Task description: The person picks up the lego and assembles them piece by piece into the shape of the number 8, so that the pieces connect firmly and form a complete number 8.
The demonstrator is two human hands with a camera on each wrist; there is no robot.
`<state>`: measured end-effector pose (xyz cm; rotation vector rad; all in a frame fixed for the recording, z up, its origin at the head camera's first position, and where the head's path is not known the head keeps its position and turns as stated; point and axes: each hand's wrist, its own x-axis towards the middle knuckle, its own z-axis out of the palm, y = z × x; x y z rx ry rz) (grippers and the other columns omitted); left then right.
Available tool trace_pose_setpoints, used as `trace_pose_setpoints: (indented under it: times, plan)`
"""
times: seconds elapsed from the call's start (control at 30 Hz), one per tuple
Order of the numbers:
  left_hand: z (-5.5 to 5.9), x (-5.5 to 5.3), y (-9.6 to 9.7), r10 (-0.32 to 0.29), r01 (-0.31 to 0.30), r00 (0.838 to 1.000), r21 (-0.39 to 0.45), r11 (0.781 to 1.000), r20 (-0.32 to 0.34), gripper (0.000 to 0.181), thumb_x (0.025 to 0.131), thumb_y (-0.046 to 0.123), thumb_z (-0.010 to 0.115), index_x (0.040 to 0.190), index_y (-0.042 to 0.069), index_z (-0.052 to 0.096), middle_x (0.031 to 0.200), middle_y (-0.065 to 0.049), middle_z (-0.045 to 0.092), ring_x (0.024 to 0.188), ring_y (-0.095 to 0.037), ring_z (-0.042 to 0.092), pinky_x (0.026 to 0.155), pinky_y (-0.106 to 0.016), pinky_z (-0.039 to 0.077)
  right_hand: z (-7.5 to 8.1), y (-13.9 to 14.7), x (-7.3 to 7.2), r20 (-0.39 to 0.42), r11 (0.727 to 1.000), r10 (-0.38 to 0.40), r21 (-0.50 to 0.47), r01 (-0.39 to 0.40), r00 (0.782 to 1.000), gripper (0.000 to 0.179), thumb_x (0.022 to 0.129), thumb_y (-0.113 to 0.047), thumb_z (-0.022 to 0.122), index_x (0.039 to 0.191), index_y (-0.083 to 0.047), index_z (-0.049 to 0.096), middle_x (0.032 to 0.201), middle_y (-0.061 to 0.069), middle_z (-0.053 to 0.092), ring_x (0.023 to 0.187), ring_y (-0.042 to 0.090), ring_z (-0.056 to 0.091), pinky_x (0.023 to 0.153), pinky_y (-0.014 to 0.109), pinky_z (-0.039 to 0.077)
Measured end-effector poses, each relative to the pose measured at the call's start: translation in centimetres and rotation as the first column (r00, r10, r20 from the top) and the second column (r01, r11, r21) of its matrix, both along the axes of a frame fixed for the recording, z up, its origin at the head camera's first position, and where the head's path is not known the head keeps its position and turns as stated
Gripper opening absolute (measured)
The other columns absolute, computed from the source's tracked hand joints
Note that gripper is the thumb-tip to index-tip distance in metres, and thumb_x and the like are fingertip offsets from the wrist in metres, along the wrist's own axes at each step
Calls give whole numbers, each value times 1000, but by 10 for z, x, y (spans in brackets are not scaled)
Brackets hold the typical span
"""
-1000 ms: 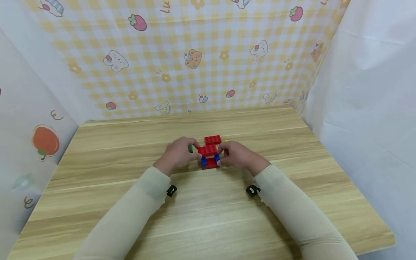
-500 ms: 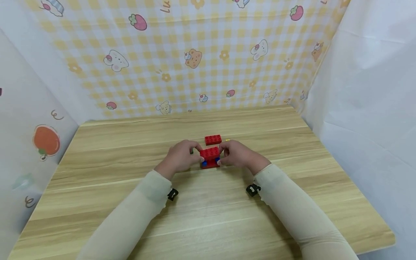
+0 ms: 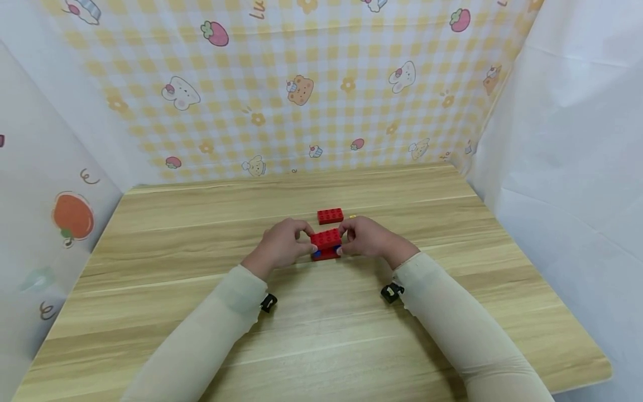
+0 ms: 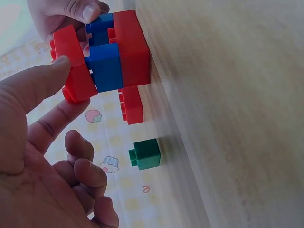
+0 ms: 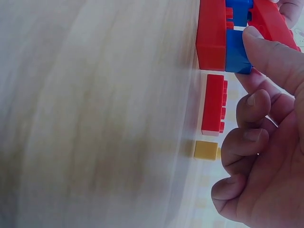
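Observation:
My left hand (image 3: 282, 247) pinches a long red toy brick (image 3: 326, 239) between thumb and forefinger. This brick lies over two blue bricks (image 4: 107, 67), tilted, with one end at the studs of the nearer blue brick in the left wrist view. Both blue bricks sit on the ends of another red brick (image 4: 133, 45) on the table, leaving a gap between them. Thumb and forefinger of my right hand (image 3: 370, 241) grip the blue brick (image 5: 237, 51) at the right end. Its other fingers are loosely curled.
Behind the stack, a loose red brick (image 3: 330, 216) lies studs up on the wooden table (image 3: 321, 340). A small yellow brick (image 5: 206, 150) is to its right. A green brick (image 4: 147, 154) stands to the left, hidden by my left hand in the head view.
My left hand has moved a little right and nearer with the red brick, which now covers most of the blue bricks in the head view. My right hand has stayed nearly still.

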<state>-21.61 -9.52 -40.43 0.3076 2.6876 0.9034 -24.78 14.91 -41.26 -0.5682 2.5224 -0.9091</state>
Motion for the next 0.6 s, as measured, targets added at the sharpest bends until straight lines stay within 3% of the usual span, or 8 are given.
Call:
trace_pose_setpoints:
  times: [0.27,0.6]
  plan:
    - [-3,0,1,-5,5,1000,-9,1000,-23,23,95,34,78,115,26,73,108,-4,61,99,-25,55,95,-48,36,0,-1,0,-1,1000,6,18,-6,1000,24,91,-14,83,111,-11,70,70,1,51,63,16,46,62,30,39]
    - [-4,0,2,-15,15,1000,-31,999,-24,19,95,34,77,110,25,71,99,-4,59,90,-25,55,86,-43,35,2,-1,2,-27,999,10,47,-9,1000,25,92,-15,83,112,-11,69,70,2,52,63,17,47,63,31,40]
